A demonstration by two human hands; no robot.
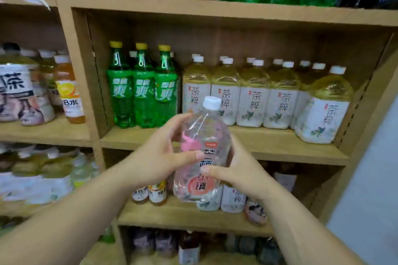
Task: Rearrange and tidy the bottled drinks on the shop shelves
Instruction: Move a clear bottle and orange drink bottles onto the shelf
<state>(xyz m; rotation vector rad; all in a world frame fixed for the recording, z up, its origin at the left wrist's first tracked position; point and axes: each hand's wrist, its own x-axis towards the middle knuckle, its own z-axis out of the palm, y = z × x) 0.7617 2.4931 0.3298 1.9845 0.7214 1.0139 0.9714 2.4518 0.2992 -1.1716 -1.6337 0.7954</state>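
Light wooden shelving [215, 9] with upright dividers [71, 71], evenly lit, beside a pale grey wall [370, 189] at the right.

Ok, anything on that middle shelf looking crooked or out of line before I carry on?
Yes: the rightmost tea bottle on the middle shelf leans, cap toward the side wall, and stands forward of the other tea bottles; the wide lens may exaggerate it. The left hand and right hand hold a clear pink-labelled bottle.
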